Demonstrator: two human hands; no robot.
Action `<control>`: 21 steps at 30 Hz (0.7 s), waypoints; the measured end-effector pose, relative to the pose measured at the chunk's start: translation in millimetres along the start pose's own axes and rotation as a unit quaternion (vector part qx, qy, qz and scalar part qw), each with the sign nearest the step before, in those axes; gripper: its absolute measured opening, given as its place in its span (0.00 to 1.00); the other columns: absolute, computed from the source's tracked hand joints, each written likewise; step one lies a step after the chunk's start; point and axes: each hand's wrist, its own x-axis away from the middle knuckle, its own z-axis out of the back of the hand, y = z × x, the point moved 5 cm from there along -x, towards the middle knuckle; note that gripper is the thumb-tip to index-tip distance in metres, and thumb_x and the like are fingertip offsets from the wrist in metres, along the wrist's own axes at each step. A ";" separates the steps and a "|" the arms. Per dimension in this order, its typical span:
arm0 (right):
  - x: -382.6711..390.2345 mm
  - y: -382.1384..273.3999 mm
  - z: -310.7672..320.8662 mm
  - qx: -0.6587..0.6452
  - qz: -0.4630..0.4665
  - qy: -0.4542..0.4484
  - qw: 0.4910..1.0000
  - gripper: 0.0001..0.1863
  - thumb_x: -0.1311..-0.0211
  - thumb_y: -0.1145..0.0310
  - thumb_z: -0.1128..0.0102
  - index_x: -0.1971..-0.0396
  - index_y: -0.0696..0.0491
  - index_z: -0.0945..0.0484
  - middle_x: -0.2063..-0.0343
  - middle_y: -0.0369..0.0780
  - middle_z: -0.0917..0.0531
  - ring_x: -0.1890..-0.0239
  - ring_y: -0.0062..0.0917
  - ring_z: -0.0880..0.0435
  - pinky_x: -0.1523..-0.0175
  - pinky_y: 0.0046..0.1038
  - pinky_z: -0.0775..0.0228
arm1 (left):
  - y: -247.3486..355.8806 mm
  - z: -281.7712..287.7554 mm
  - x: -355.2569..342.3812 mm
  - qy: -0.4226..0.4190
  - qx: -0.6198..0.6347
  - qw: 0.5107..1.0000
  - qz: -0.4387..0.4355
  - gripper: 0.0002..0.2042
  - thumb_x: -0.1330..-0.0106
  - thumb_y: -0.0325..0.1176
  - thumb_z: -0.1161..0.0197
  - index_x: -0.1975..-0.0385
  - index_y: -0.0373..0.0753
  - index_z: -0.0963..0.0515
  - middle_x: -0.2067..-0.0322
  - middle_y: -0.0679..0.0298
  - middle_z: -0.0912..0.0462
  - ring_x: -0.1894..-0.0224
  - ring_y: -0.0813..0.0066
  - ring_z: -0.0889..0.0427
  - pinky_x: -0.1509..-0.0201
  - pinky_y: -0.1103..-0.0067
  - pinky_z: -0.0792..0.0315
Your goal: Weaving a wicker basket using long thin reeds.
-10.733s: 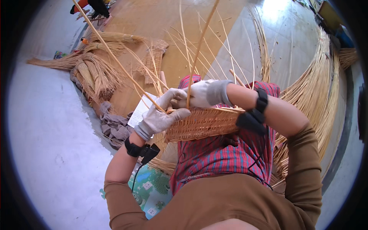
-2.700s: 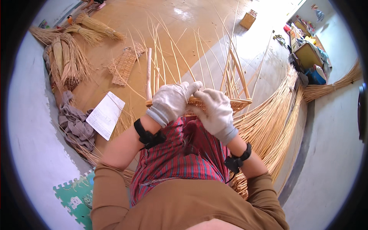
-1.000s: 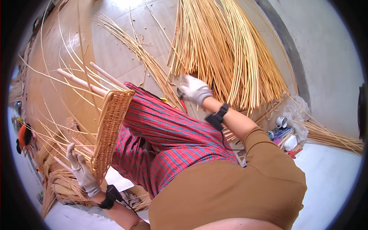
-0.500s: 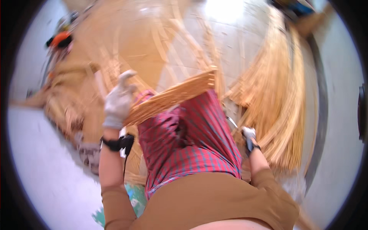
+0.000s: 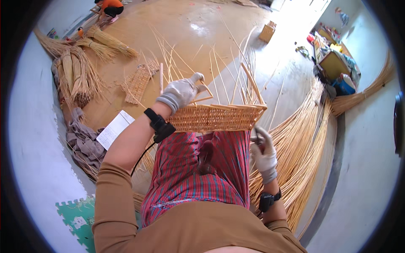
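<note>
Across my lap stands a woven wicker panel (image 5: 215,118), with long loose canes (image 5: 219,78) fanning away from its far side and a thicker rod at each end. My left hand (image 5: 181,93), in a pale glove, is closed at the panel's upper left, thumb and forefinger beside a bent cane; its other fingers are partly hidden. Just below the panel's right corner is my right hand (image 5: 265,158), also gloved. Its fingers curl round a small dark-handled tool (image 5: 260,146), mostly hidden. A red striped cloth (image 5: 198,181) covers my legs.
Long cane bundles (image 5: 299,139) lie at right, more bundles (image 5: 78,76) at left. Another woven panel (image 5: 138,84) and a white sheet (image 5: 114,128) lie left. A cardboard box (image 5: 267,31) stands far off. A person in orange (image 5: 110,7) crouches at far left.
The panel has turned from slanted to nearly level. My left hand has moved right, and my right hand has come up from beside my leg to the panel's right corner.
</note>
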 end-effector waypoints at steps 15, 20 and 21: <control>-32.7 -100.1 -107.0 0.377 0.256 -0.085 0.886 0.21 0.39 0.67 0.33 0.45 0.50 0.15 0.67 0.42 0.16 0.66 0.38 0.14 0.62 0.37 0.22 | -13.6 -2.5 -3.7 0.061 0.091 0.989 0.096 0.21 0.24 0.42 0.47 0.33 0.48 0.32 0.55 0.47 0.13 0.53 0.48 0.12 0.49 0.60 0.21; -34.2 -100.8 -113.8 0.403 0.298 -0.077 0.862 0.21 0.38 0.67 0.34 0.44 0.49 0.16 0.67 0.40 0.17 0.67 0.37 0.16 0.62 0.38 0.22 | -16.1 -5.4 -7.1 0.058 0.106 0.988 0.099 0.21 0.24 0.44 0.46 0.35 0.48 0.33 0.56 0.45 0.13 0.54 0.45 0.13 0.50 0.57 0.21; -34.6 -100.7 -114.5 0.406 0.299 -0.072 0.861 0.21 0.39 0.67 0.34 0.44 0.49 0.16 0.67 0.40 0.17 0.67 0.37 0.16 0.62 0.38 0.22 | -15.9 -4.4 -7.4 0.068 0.109 0.987 0.094 0.20 0.23 0.46 0.46 0.36 0.48 0.33 0.58 0.44 0.13 0.54 0.43 0.13 0.51 0.56 0.22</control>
